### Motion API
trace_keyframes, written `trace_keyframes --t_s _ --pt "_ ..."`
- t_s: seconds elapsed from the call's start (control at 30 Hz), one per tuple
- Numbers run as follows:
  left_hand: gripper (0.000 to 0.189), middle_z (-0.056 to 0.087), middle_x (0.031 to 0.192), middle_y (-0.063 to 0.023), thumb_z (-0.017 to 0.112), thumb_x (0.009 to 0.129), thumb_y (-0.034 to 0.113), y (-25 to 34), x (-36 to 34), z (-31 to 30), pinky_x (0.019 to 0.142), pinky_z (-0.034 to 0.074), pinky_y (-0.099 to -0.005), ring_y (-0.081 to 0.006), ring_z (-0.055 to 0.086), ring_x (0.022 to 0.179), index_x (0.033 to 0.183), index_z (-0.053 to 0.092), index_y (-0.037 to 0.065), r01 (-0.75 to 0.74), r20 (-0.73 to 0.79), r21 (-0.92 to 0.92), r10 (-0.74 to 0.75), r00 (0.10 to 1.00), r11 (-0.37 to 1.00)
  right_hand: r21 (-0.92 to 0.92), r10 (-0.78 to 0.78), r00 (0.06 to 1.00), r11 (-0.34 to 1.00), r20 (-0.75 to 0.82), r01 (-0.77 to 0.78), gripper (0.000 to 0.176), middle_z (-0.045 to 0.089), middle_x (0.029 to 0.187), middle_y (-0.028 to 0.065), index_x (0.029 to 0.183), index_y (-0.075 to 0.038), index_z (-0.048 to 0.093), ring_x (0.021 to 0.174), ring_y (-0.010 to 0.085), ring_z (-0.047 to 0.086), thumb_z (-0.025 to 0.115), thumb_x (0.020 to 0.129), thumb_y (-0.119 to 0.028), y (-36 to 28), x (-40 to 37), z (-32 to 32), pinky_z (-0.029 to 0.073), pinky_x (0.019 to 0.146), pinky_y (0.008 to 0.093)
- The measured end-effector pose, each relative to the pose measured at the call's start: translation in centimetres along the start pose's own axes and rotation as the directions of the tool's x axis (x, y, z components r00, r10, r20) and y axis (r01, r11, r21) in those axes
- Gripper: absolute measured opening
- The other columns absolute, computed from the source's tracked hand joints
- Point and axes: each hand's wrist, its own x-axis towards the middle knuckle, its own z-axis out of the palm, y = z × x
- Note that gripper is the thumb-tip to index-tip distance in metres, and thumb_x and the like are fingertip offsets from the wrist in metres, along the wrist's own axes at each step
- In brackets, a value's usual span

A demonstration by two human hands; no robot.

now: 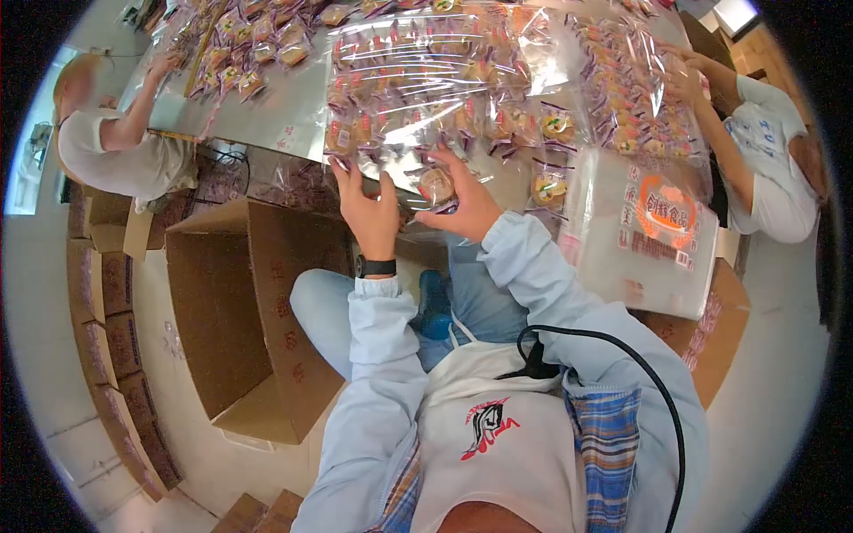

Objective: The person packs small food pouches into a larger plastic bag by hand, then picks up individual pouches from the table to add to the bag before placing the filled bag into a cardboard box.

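Note:
Near the table edge, my right hand (464, 197) is closed round a small wrapped pastry (436, 186) in clear and purple film. To its left is my left hand (367, 209), its fingers apart and pointing up at the front edge of a large clear bag (418, 71). Rows of wrapped pastries lie inside that bag, flat on the table. Whether the left fingertips touch the bag's film is hard to tell. Two more wrapped pastries (549, 185) lie just right of my right hand.
A stack of printed clear bags (644, 231) lies at the table's right front corner. An open cardboard box (253, 311) stands below left. Loose pastries (253, 44) cover the table's far left. One person (124, 142) works at left, another (764, 151) at right.

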Motion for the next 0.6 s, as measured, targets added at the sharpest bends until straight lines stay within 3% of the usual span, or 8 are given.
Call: trace_keyframes --t_s 0.1,0.2,0.3,0.33,0.43,0.5,0.57,0.6 --pt "0.045 0.037 0.158 -0.0325 0.07 0.089 0.006 0.5 0.1 -0.2 0.075 0.061 -0.0314 -0.0344 0.061 0.128 0.131 0.062 -0.007 -0.025 -0.009 -0.021 0.024 1.0 0.999 0.11 0.111 0.993 0.987 0.049 -0.116 0.105 0.041 0.157 0.0261 0.155 -0.009 0.034 0.142 0.0417 0.046 0.09 0.072 -0.039 -0.5 -0.2 -0.5 0.042 0.115 0.0451" --pt "0.042 0.047 0.152 -0.0289 0.069 0.088 0.002 1.1 -0.4 -0.6 0.078 0.061 -0.0341 -0.0329 0.064 0.123 0.129 0.064 -0.005 -0.019 -0.054 0.025 0.02 0.998 1.0 0.028 0.0 1.0 1.0 0.022 -0.001 0.11 0.041 0.158 0.0249 0.159 -0.009 0.029 0.143 0.041 0.045 0.09 0.072 -0.038 0.1 0.0 -0.2 0.041 0.116 0.0442" --pt "0.039 0.058 0.143 -0.0244 0.067 0.088 -0.001 1.2 -1.7 -0.7 0.086 0.058 -0.0393 -0.0342 0.064 0.121 0.127 0.066 -0.003 -0.18 -0.032 0.049 0.181 0.983 0.983 -0.06 -0.07 0.997 0.996 0.021 0.071 0.114 0.039 0.159 0.0245 0.162 -0.01 0.026 0.144 0.0405 0.045 0.09 0.071 -0.036 0.7 0.2 -0.1 0.04 0.117 0.0438" --pt "0.037 0.065 0.134 -0.0176 0.067 0.089 0.0 1.9 -1.9 -0.6 0.098 0.051 -0.0437 -0.0362 0.062 0.124 0.126 0.067 0.0 -0.239 -0.003 0.081 0.24 0.971 0.968 -0.036 -0.074 0.997 0.997 0.01 0.074 0.112 0.04 0.159 0.0241 0.162 -0.01 0.027 0.144 0.0401 0.045 0.089 0.072 -0.034 0.6 0.3 -0.1 0.04 0.117 0.0437" --pt "0.039 0.067 0.132 -0.0137 0.069 0.088 0.003 3.5 -0.1 0.0 0.105 0.045 -0.0454 -0.0352 0.059 0.127 0.127 0.067 0.002 -0.528 0.105 0.18 0.517 0.849 0.83 0.038 -0.097 0.995 0.994 -0.016 0.098 0.104 0.042 0.158 0.0225 0.16 -0.01 0.033 0.144 0.039 0.045 0.088 0.073 -0.027 0.6 -0.1 -0.2 0.04 0.117 0.0432" --pt "0.038 0.067 0.13 -0.0073 0.07 0.088 0.01 3.5 1.3 0.3 0.113 0.037 -0.049 -0.0292 0.056 0.131 0.126 0.068 0.009 -0.615 0.252 0.2 0.566 0.785 0.763 0.091 -0.136 0.99 0.986 -0.039 0.139 0.096 0.046 0.156 0.021 0.156 -0.009 0.041 0.142 0.0382 0.047 0.087 0.072 -0.021 1.3 -0.3 0.0 0.041 0.116 0.0427" --pt "0.037 0.065 0.132 -0.0051 0.07 0.089 0.013 3.8 2.4 0.9 0.116 0.033 -0.0517 -0.0263 0.055 0.132 0.126 0.068 0.012 -0.689 0.363 0.259 0.593 0.719 0.677 0.157 -0.051 0.996 0.986 -0.077 0.063 0.085 0.051 0.151 0.0197 0.149 -0.01 0.05 0.139 0.0376 0.05 0.086 0.072 -0.016 1.8 -0.8 0.2 0.044 0.114 0.042" --pt "0.034 0.063 0.135 -0.0026 0.07 0.091 0.018 3.5 2.9 1.2 0.119 0.027 -0.0586 -0.0235 0.055 0.132 0.125 0.068 0.016 -0.697 0.405 0.282 0.577 0.709 0.659 0.191 -0.008 0.995 0.981 -0.097 0.026 0.08 0.053 0.149 0.019 0.146 -0.01 0.054 0.138 0.0372 0.052 0.085 0.071 -0.013 2.1 -1.1 0.4 0.045 0.113 0.0417"
